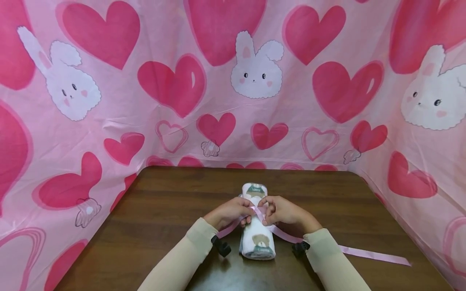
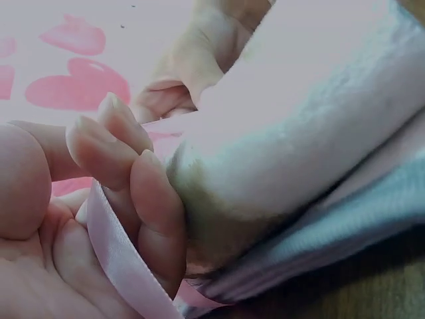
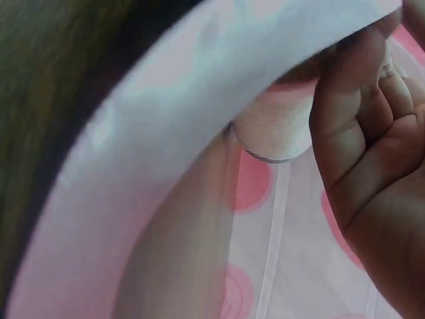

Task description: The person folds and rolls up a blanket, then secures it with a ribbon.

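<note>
1. Lying lengthwise on the table (image 1: 164, 210), the roll (image 1: 252, 234) sits between the two hands, one end toward the person and the other toward the backdrop. It is white, with a printed bear (image 1: 260, 240) near its near end and green print near its far end. Wound layers show at the near end, and a bluish-grey edge runs low along its left side.
2. Over the roll's middle passes a shiny pink ribbon (image 1: 282, 233). One part slants down off the roll's left side; a long tail leaves to its right, passes by the right sleeve (image 1: 331, 250) and ends at a slanted cut well apart from the roll. Whether it is knotted cannot be told.
3. At the roll's left side, the left hand (image 1: 233, 211) has its fingers curled about the ribbon; the left wrist view shows a strand running down across them, just beside the roll.
4. At the roll's right side, the right hand (image 1: 282, 210) pinches the ribbon between thumb and fingers, above the roll's middle.
5. Nearer the person than the hands, a black device (image 1: 221, 246) sits left of the roll and another right of it, each by a pale cuff.
6. Beyond the roll rises a pink backdrop (image 1: 214, 97) with hearts and white rabbits (image 1: 256, 76).
</note>
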The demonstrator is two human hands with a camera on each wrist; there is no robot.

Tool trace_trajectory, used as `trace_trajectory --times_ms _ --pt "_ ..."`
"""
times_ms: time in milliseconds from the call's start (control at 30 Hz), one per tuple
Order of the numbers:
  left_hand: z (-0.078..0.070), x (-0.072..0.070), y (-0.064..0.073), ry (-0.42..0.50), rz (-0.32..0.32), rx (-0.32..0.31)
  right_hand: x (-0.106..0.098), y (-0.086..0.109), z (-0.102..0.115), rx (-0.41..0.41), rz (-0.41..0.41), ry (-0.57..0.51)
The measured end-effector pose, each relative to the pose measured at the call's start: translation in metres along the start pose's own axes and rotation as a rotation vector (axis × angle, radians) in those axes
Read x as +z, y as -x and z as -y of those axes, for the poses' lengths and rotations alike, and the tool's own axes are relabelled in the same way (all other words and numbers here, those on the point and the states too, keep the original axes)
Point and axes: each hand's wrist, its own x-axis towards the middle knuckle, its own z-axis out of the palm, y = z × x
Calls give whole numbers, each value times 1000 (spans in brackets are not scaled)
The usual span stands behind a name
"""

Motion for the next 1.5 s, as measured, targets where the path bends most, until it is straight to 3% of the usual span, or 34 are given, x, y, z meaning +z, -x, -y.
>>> trace_trajectory --times_ms 267,400,600,733,833,1033,1333,1433,1500 --pt "-3 0 1 63 29 -30 6 -4 -1 -47 -127 112" --pt "-2 1 -1 82 -10 -29 7 -5 0 -49 -174 160" --pt "1 5 -3 108 -107 -18 7 -2 4 -5 -106 105" --pt "2 5 -4 149 -108 -24 7 -2 3 -5 -55 85" --pt "2 5 -4 190 -92 -22 8 -3 2 -16 -77 108" --pt "0 5 -4 245 -57 -10 12 -6 0 -82 -264 346" --pt "-2 7 -4 246 -54 -10 17 -9 1 -238 -500 729" --pt "-2 7 -3 240 -57 -12 18 -10 2 -255 -541 822" --pt "-2 7 -4 235 -61 -14 18 -11 2 -255 -539 810"
